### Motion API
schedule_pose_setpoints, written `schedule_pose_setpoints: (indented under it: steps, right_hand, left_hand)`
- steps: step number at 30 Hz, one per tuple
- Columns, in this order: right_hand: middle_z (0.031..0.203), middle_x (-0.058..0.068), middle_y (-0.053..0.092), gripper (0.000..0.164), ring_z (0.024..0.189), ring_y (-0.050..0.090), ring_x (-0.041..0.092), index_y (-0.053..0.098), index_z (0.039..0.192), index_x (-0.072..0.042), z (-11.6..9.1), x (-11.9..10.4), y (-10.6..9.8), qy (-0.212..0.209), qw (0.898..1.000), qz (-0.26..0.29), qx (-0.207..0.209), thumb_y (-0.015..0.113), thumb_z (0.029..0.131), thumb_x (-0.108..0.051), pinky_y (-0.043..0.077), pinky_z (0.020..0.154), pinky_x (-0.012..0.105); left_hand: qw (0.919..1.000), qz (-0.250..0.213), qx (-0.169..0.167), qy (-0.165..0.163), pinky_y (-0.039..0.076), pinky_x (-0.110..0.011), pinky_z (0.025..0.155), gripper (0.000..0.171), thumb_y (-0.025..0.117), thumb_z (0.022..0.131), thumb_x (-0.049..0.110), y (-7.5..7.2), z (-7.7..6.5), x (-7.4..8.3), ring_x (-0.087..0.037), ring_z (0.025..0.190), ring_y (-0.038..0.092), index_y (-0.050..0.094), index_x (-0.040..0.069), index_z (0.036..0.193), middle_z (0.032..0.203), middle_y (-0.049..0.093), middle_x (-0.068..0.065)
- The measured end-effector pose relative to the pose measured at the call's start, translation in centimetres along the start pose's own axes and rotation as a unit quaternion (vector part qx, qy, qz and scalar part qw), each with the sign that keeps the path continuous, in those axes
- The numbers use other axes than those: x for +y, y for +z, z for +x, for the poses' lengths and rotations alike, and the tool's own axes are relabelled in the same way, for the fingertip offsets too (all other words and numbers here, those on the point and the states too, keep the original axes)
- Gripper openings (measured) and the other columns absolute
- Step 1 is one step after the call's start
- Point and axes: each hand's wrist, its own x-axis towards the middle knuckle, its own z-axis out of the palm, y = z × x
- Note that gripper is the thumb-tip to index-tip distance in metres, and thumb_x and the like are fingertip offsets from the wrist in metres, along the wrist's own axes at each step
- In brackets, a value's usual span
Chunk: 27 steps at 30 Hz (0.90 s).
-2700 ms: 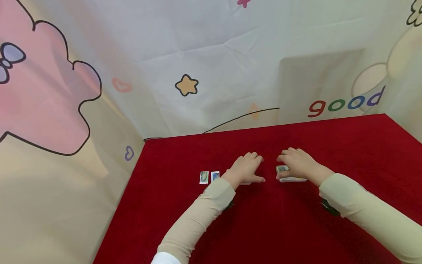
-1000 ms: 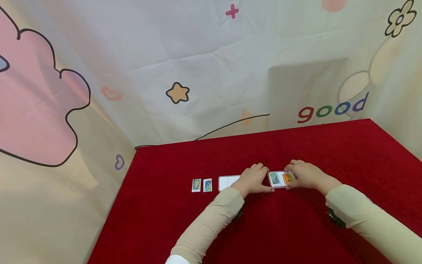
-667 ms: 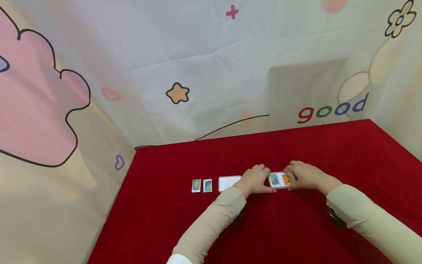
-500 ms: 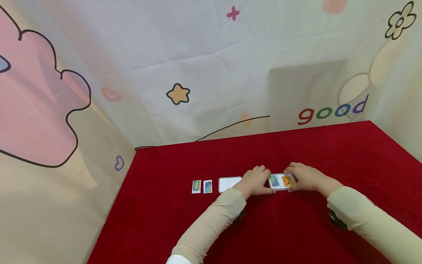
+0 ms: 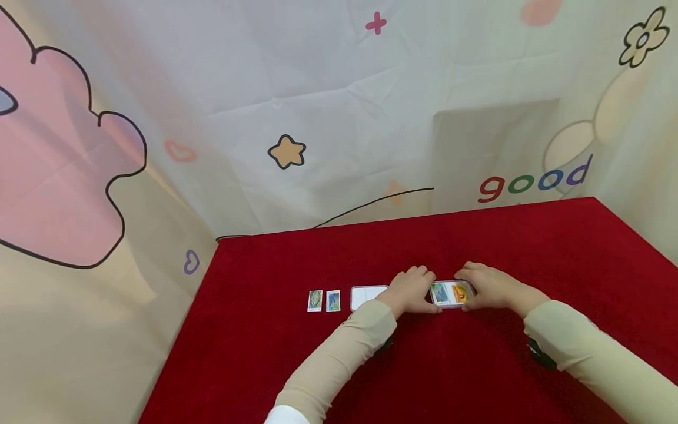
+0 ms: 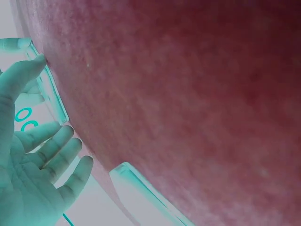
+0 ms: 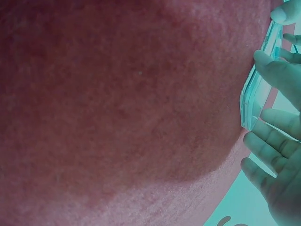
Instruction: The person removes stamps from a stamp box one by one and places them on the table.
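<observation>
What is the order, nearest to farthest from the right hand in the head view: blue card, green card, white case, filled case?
1. Filled case, touching right hand.
2. White case, left of it.
3. Blue card, further left.
4. Green card, far left.

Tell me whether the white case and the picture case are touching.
Apart. The left wrist view shows red cloth between the white case and the picture case; in the head view, the left hand covers that gap.

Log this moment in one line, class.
left hand: holds case, left end; right hand: holds case, right end; other case, two loose cards: farther left
</observation>
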Motion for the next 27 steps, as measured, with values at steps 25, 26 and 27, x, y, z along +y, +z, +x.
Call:
schedule_pose_setpoints:
  steps: [25, 26, 27]
  right_hand:
    - [0.095, 0.005, 0.053, 0.046, 0.082, 0.048, 0.016, 0.057, 0.103, -0.001, 0.64, -0.50, 0.39, -0.001, 1.000, 0.022, -0.009, 0.079, 0.065, -0.016, 0.046, 0.072, 0.031]
    - [0.094, 0.005, 0.053, 0.046, 0.082, 0.048, 0.016, 0.057, 0.102, -0.002, 0.70, -0.52, 0.41, -0.001, 1.000, 0.019, -0.009, 0.080, 0.065, -0.016, 0.046, 0.072, 0.031]
    - [0.093, 0.004, 0.053, 0.046, 0.081, 0.048, 0.016, 0.057, 0.101, -0.002, 0.76, -0.53, 0.43, 0.000, 1.000, 0.017, -0.009, 0.080, 0.064, -0.016, 0.046, 0.071, 0.031]
  left_hand:
    - [0.9994, -0.017, 0.027, 0.012, 0.042, -0.019, 0.072, 0.051, 0.075, 0.073, 0.049, 0.16, 0.64, -0.12, -0.007, 0.093, 0.049, 0.060, 0.019, 0.112, 0.104, 0.056, 0.007]
    - [0.9994, -0.015, 0.029, 0.011, 0.042, -0.019, 0.072, 0.052, 0.075, 0.073, 0.049, 0.18, 0.66, -0.07, -0.007, 0.093, 0.049, 0.060, 0.019, 0.112, 0.103, 0.057, 0.008]
    - [0.9994, -0.013, 0.030, 0.010, 0.042, -0.020, 0.073, 0.052, 0.075, 0.072, 0.049, 0.18, 0.67, -0.02, -0.007, 0.093, 0.050, 0.060, 0.019, 0.112, 0.103, 0.057, 0.008]
